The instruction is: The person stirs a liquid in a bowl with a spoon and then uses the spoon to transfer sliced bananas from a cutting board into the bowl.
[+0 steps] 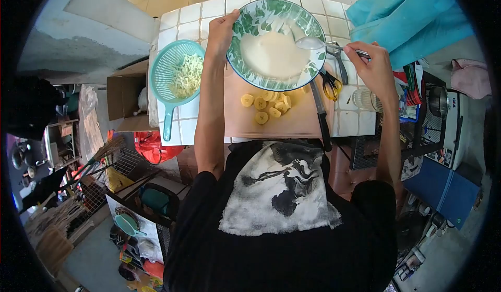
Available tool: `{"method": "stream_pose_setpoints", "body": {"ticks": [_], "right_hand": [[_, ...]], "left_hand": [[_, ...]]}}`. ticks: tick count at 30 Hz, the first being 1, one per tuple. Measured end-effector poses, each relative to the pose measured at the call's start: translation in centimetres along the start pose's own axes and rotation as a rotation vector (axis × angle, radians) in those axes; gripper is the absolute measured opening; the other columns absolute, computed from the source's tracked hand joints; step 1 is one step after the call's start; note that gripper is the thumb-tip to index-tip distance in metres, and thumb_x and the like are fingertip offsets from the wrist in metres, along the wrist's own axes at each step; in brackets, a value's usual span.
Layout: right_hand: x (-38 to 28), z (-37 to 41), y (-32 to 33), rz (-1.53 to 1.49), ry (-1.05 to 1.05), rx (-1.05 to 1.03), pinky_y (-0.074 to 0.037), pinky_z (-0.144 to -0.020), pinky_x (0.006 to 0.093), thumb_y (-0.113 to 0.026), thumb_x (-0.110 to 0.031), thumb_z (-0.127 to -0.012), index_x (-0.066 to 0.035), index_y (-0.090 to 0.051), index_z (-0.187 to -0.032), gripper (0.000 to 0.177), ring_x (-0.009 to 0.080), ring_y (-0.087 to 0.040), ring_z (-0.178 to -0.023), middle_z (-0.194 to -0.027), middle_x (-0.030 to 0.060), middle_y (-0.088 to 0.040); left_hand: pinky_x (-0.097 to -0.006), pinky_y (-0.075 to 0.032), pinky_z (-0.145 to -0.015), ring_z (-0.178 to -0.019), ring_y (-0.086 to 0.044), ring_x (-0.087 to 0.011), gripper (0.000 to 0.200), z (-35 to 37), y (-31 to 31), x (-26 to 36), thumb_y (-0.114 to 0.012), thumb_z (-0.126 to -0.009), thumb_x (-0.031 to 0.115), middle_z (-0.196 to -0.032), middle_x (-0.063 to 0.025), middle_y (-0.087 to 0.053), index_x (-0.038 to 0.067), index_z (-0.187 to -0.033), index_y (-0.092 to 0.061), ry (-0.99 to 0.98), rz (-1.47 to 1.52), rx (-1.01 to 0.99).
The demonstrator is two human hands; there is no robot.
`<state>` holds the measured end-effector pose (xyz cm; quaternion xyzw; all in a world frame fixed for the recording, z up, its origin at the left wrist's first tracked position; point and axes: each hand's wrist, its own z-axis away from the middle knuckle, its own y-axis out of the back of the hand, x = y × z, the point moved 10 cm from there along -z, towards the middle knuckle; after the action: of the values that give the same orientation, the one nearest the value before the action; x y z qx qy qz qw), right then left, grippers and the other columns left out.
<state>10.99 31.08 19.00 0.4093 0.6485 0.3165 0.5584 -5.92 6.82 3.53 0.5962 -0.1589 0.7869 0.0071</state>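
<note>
My left hand [221, 33] grips the rim of a green-and-white enamel bowl [250, 19] at its upper left. A pale, creamy batter [274, 54] covers the bowl's bottom, with smears up the sides. In my right hand [371, 62] is the handle of a metal spoon [311, 43], whose head lies over the batter's right edge. Below the bowl, several banana slices [261, 104] rest on a pinkish cutting board [240, 127], partly hidden by the bowl. A knife [319, 109] with a black handle lies along the board's right edge.
A turquoise strainer [168, 108] with shredded pale vegetable [187, 77] stands at the left of the white tiled table [189, 14]. Yellow-handled scissors [331, 87] and a clear glass [367, 100] are at the right. Turquoise cloth [407, 23] hangs at the upper right.
</note>
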Motion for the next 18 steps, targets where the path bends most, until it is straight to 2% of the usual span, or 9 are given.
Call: {"method": "stream_pose_setpoints", "body": {"ticks": [4,6,7,9,10,12,13,15,18], "right_hand": [[1.3,-0.3,-1.7,-0.171,-0.101,-0.079,-0.048,-0.070,0.0319,-0.061,-0.017,-0.085,0.004,-0.065,-0.086,0.021,0.0227,-0.062,-0.064,-0.076,0.0146,-0.066],[2.5,-0.1,-4.4,-0.233,-0.142,-0.282,-0.049,-0.069,0.0307,-0.061,-0.016,-0.085,0.005,-0.065,-0.087,0.022,0.0182,-0.060,-0.065,-0.074,0.0140,-0.065],[3.1,-0.1,-5.1,-0.233,-0.145,-0.281,-0.049,-0.069,0.0307,-0.061,-0.016,-0.085,0.005,-0.065,-0.087,0.022,0.0182,-0.060,-0.065,-0.074,0.0140,-0.065],[2.8,0.1,-7.7,-0.395,-0.057,-0.378,-0.046,-0.065,0.0257,-0.060,-0.013,-0.086,0.008,-0.064,-0.085,0.021,0.0095,-0.054,-0.069,-0.072,0.0073,-0.063],[2.9,0.2,-8.4,-0.396,-0.057,-0.376,-0.046,-0.065,0.0257,-0.060,-0.013,-0.086,0.008,-0.064,-0.085,0.021,0.0095,-0.054,-0.069,-0.072,0.0073,-0.063],[2.6,0.6,-10.5,-0.537,-0.129,-0.441,-0.043,-0.062,0.0232,-0.060,-0.013,-0.086,0.008,-0.064,-0.082,0.022,0.0075,-0.054,-0.068,-0.071,0.0033,-0.062],[2.3,0.5,-10.9,-0.537,-0.128,-0.440,-0.043,-0.062,0.0232,-0.060,-0.013,-0.086,0.008,-0.064,-0.082,0.022,0.0075,-0.054,-0.068,-0.071,0.0033,-0.062],[2.6,1.0,-12.5,-0.605,-0.261,-0.512,-0.041,-0.060,0.0208,-0.061,-0.014,-0.086,0.004,-0.065,-0.081,0.020,0.0045,-0.053,-0.068,-0.071,0.0007,-0.061],[3.1,0.9,-13.3,-0.625,-0.301,-0.516,-0.040,-0.060,0.0192,-0.061,-0.015,-0.086,0.002,-0.066,-0.081,0.019,0.0029,-0.052,-0.067,-0.071,-0.0002,-0.061]], "left_hand": [[-0.0245,-0.046,-0.060,-0.062,-0.057,-0.0103,0.030,0.7,-0.6,1.3,-0.059,-0.089,0.025,-0.077,-0.0065,-0.066,-0.004,-0.086,-0.068,-0.014,-0.034,-0.016],[-0.0243,-0.046,-0.059,-0.063,-0.057,-0.0099,0.031,0.3,-0.2,0.9,-0.059,-0.089,0.025,-0.077,-0.0062,-0.066,-0.005,-0.087,-0.068,-0.027,-0.059,-0.007],[-0.0241,-0.045,-0.059,-0.063,-0.056,-0.0095,0.031,0.2,-0.1,0.8,-0.059,-0.089,0.025,-0.077,-0.0060,-0.066,-0.005,-0.088,-0.068,-0.042,-0.083,0.000],[-0.0240,-0.045,-0.059,-0.062,-0.056,-0.0093,0.032,0.2,0.0,0.7,-0.059,-0.090,0.025,-0.077,-0.0059,-0.066,-0.005,-0.088,-0.068,-0.062,-0.094,0.025],[-0.0238,-0.045,-0.058,-0.062,-0.055,-0.0091,0.032,0.3,0.1,0.8,-0.059,-0.090,0.025,-0.076,-0.0059,-0.066,-0.006,-0.088,-0.068,-0.080,-0.104,0.053],[-0.0240,-0.045,-0.058,-0.061,-0.055,-0.0091,0.033,0.4,-0.1,0.7,-0.059,-0.090,0.025,-0.076,-0.0063,-0.066,-0.006,-0.087,-0.068,-0.090,-0.107,0.056],[-0.0242,-0.045,-0.057,-0.061,-0.054,-0.0091,0.033,0.5,-0.1,0.8,-0.059,-0.090,0.025,-0.075,-0.0067,-0.065,-0.006,-0.087,-0.068,-0.101,-0.108,0.061],[-0.0245,-0.045,-0.057,-0.061,-0.054,-0.0092,0.033,0.5,0.0,0.5,-0.058,-0.090,0.025,-0.075,-0.0071,-0.065,-0.007,-0.086,-0.068,-0.085,-0.105,0.070],[-0.0248,-0.046,-0.056,-0.060,-0.055,-0.0096,0.033,0.7,-0.1,0.1,-0.058,-0.090,0.024,-0.074,-0.0078,-0.065,-0.007,-0.084,-0.068,-0.049,-0.084,0.079]]}}
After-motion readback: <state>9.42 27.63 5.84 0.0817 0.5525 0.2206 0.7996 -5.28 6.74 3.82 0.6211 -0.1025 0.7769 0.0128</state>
